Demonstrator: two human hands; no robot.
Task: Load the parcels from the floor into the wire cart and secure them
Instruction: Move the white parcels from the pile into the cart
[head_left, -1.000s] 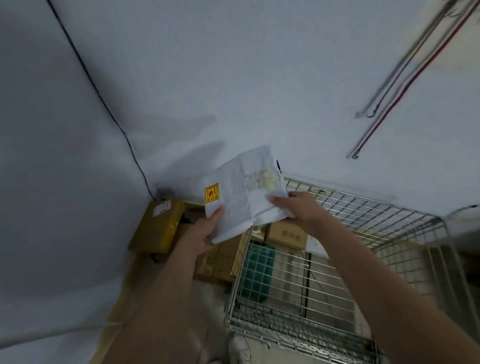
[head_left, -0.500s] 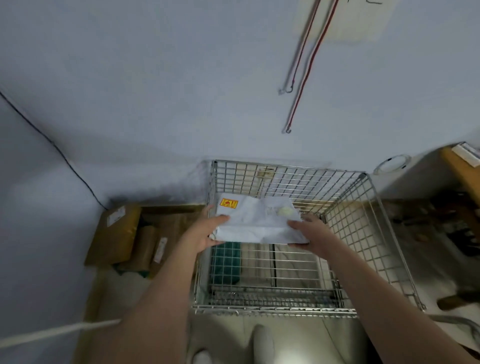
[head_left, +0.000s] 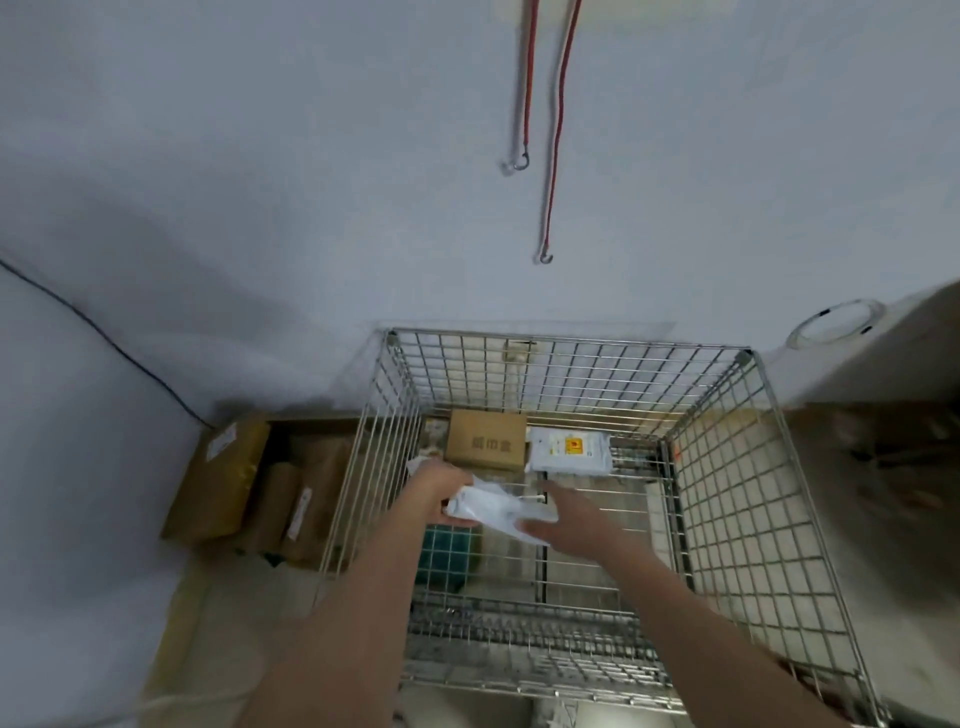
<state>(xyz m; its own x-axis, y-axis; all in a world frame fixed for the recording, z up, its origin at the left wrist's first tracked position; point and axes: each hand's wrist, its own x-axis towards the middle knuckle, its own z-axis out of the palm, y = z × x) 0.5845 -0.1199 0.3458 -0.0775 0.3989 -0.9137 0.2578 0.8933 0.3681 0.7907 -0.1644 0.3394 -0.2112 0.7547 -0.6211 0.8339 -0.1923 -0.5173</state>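
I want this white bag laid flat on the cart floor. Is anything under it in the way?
Nothing visible blocks it. The white bag, held by the left hand and right hand, hangs over bare wire floor; the cardboard box and white mailer lie farther back in the wire cart.

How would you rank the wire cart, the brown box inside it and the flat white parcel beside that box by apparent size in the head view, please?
1. wire cart
2. brown box and flat white parcel: they look alike in size, so no ranking between them.
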